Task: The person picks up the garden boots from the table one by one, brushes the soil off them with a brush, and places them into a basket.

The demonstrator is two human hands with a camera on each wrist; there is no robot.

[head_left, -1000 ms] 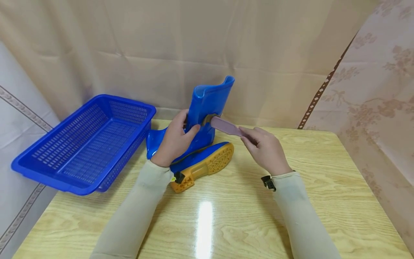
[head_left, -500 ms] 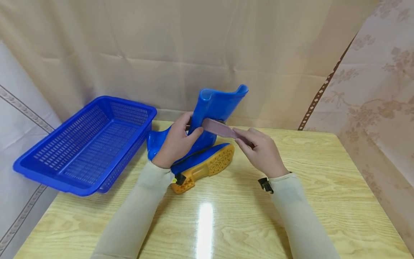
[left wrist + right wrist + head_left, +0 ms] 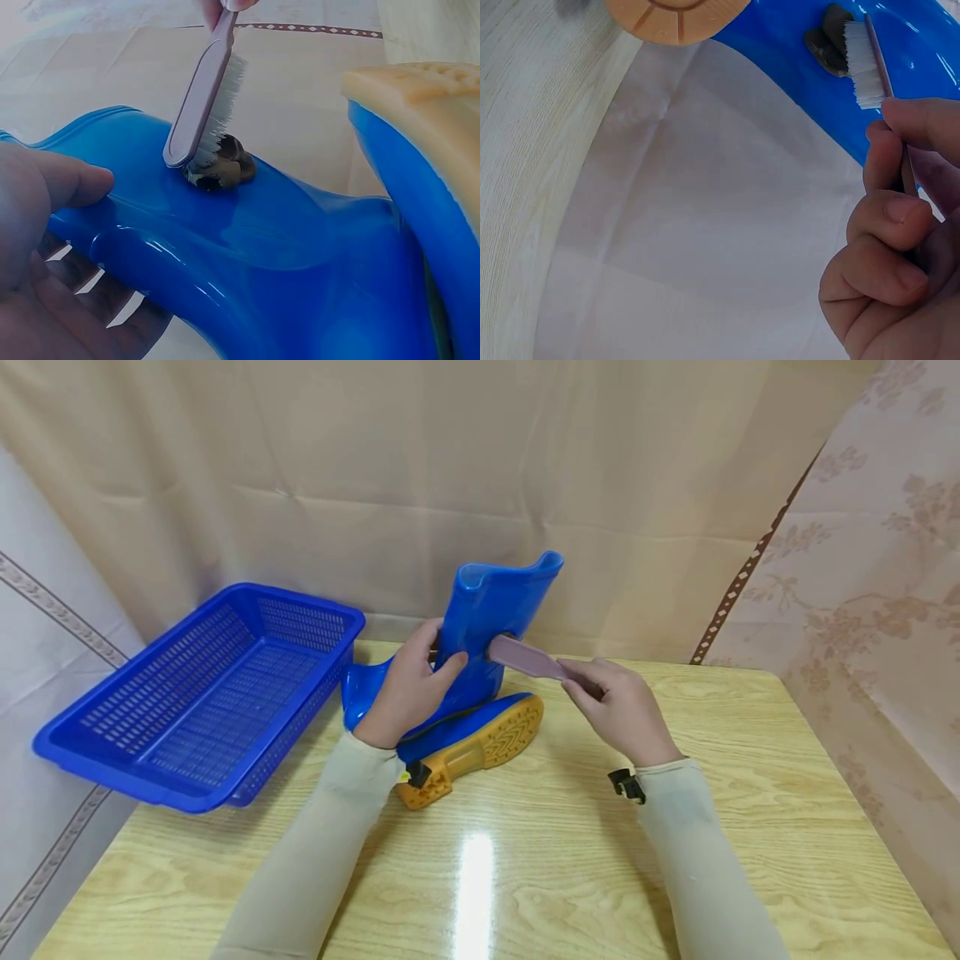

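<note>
My left hand (image 3: pixel 408 685) grips the shaft of a blue rubber boot (image 3: pixel 487 610), thumb on the near side. The boot's shaft leans right, its opening at the top. On the shaft sits a glossy dark brown lump (image 3: pixel 229 169). In my right hand (image 3: pixel 618 706) is the handle of a mauve scrub brush (image 3: pixel 521 657). Its white bristles (image 3: pixel 225 105) touch the lump in the left wrist view. A second blue boot (image 3: pixel 453 735) lies on its side below, its yellow sole (image 3: pixel 513 731) facing right and toward me; my left forearm partly covers it.
A blue plastic basket (image 3: pixel 225 793) with slotted walls stands at the left of the wood-grain table (image 3: pixel 570 860). A beige curtain (image 3: pixel 637 527) hangs behind the table's back edge, and patterned cloth (image 3: pixel 900 568) hangs at the right.
The held boot's top swung right, then back slightly left. The brush slid left across the shaft and came back right. The second boot and basket have stayed in place.
</note>
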